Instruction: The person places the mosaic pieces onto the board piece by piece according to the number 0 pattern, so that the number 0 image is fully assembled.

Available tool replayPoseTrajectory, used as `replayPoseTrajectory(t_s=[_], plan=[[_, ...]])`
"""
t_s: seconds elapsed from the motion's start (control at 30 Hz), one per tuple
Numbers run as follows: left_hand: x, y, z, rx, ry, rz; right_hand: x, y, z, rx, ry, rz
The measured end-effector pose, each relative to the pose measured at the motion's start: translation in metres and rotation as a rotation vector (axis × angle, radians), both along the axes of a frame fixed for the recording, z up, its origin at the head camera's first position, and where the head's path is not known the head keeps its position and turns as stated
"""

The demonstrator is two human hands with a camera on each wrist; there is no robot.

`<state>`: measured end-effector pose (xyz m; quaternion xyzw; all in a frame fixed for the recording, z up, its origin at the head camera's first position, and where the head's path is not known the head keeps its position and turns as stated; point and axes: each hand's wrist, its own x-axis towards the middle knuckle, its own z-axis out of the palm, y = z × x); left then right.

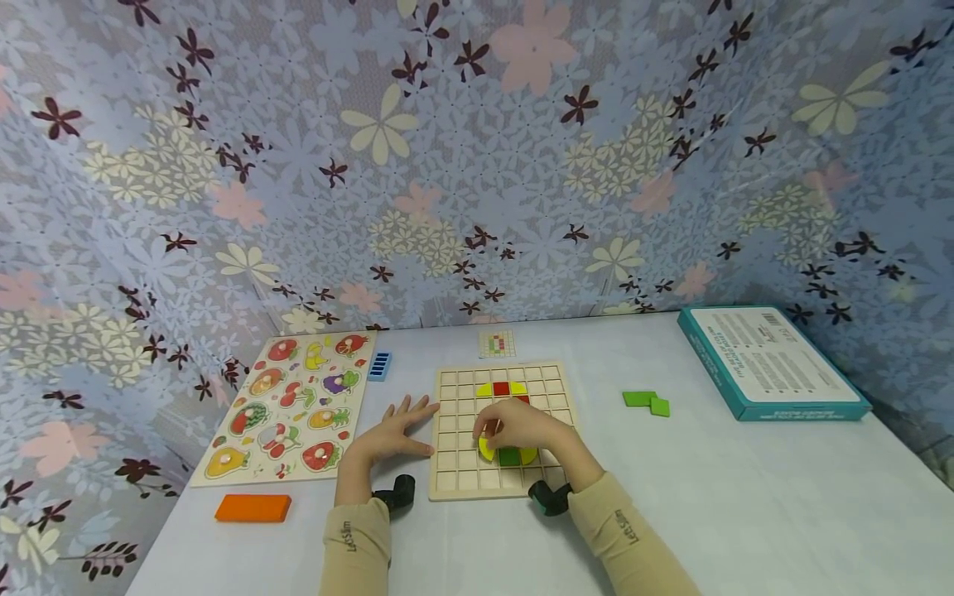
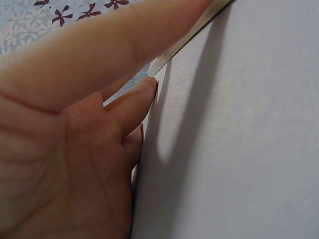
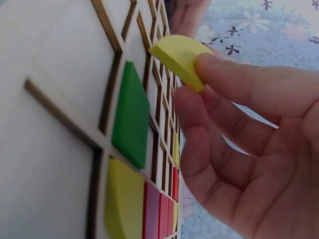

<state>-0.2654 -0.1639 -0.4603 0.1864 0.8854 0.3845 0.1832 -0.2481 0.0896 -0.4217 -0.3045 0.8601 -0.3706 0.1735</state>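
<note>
1. Sleeves in beige sit closest to the head camera, one on each forearm, with a dark wrist camera strapped on each.
2. At far left on the table [image 1: 745,513] lies an orange block [image 1: 253,507], and behind it a fruit peg puzzle [image 1: 291,407] with a small blue piece [image 1: 379,366] at its far corner.
3. Next comes the left hand [image 1: 395,430]: fingers straight and spread, palm flat on the table, holding nothing, fingertips touching the left edge of the grid board [image 1: 455,463]. Keeping it pressed there should stop the board sliding.
4. Over the board's near rows, the right hand [image 1: 522,426] pinches a yellow quarter-round piece [image 3: 180,56] between thumb and fingers, lifted just above the grid, near a green square [image 3: 130,115] already seated.
5. To seat it well, I would turn the curved edge outward to match the other yellow pieces, line the straight sides up with the cell walls, then lower it level rather than corner first.
6. Further right lie two loose green tiles [image 1: 646,401], then a teal box [image 1: 771,362] by the wall.
</note>
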Motion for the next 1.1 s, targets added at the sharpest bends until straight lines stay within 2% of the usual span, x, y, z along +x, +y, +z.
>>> replayPoseTrajectory(t_s=[0.17,0.57,0.83,1.1], plan=[[0.001,0.000,0.002,-0.006,0.001,-0.008,0.002,-0.002,-0.001,0.027,0.001,0.023],[-0.001,0.000,0.000,-0.003,-0.002,-0.007,0.003,-0.005,-0.002,0.084,0.016,-0.009],[-0.001,0.000,0.000,0.001,-0.002,-0.009,0.004,-0.005,-0.001,0.085,0.019,-0.009],[0.000,0.000,0.000,0.000,-0.015,0.007,-0.002,0.005,-0.002,0.039,0.028,-0.020]])
